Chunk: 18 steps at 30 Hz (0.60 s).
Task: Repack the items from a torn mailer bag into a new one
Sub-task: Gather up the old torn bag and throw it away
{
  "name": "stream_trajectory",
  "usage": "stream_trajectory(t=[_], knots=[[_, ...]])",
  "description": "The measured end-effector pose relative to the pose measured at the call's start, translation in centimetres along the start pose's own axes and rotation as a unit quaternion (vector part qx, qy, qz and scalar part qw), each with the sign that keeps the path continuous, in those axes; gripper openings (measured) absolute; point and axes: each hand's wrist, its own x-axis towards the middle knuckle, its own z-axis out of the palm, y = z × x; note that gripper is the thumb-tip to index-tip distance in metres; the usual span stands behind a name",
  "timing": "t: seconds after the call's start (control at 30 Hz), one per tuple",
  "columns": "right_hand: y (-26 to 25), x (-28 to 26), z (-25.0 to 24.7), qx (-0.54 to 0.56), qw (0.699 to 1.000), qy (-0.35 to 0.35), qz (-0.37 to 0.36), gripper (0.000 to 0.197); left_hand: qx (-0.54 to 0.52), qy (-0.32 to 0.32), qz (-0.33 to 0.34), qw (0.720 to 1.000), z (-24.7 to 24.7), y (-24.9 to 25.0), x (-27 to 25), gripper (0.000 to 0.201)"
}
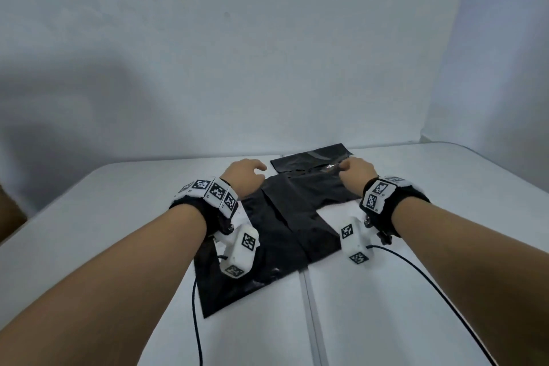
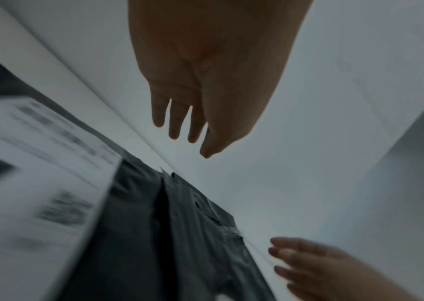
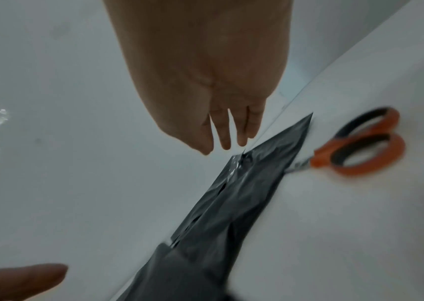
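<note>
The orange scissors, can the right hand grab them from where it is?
Probably yes. The right hand hovers open and holds nothing, and the orange scissors lie just beside it on the white table; only their blades are tucked under the black mailer bag.

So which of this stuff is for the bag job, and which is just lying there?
For the job:
- black mailer bags, overlapping on the table
- left hand and right hand, both over the bags, holding nothing

Just lying there:
- orange-handled scissors, beside the bags
- printed paper, blurred
</note>
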Motion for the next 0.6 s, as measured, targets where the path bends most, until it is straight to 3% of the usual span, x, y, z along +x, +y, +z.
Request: stream_trajectory(t=[0.1, 0.23, 0.33, 0.37, 0.43, 0.6], knots=[[1.3, 3.0, -1.2, -0.043, 0.998, 0.012, 0.036, 0.037, -0.068, 0.007, -0.010, 0.998, 0.3, 2.1, 2.8, 0.034], [2.2, 6.1, -1.3, -0.119, 0.988, -0.027, 0.099, 0.037, -0.053, -0.001, 0.003, 0.999, 1.3, 3.9, 6.1, 0.033], [4.6, 10.0, 0.6, -0.185, 0.969, -0.064, 0.150, 0.072, -0.022, -0.014, 0.017, 1.000, 2.2, 4.7, 8.6, 0.033], [5.9, 11.6, 1.3, -0.207, 0.964, -0.076, 0.151, 0.075, -0.019, -0.017, 0.018, 0.999, 2.5, 5.0, 9.2, 0.034], [6.7, 12.5, 1.5, -0.241, 0.956, -0.091, 0.139, 0.055, -0.012, -0.025, 0.025, 0.999, 3.1, 5.3, 10.4, 0.035], [5.7, 11.7, -0.9, -0.160, 0.979, -0.060, 0.111, 0.026, 0.023, -0.070, 0.042, 0.996, 4.9, 5.9, 12.8, 0.040]])
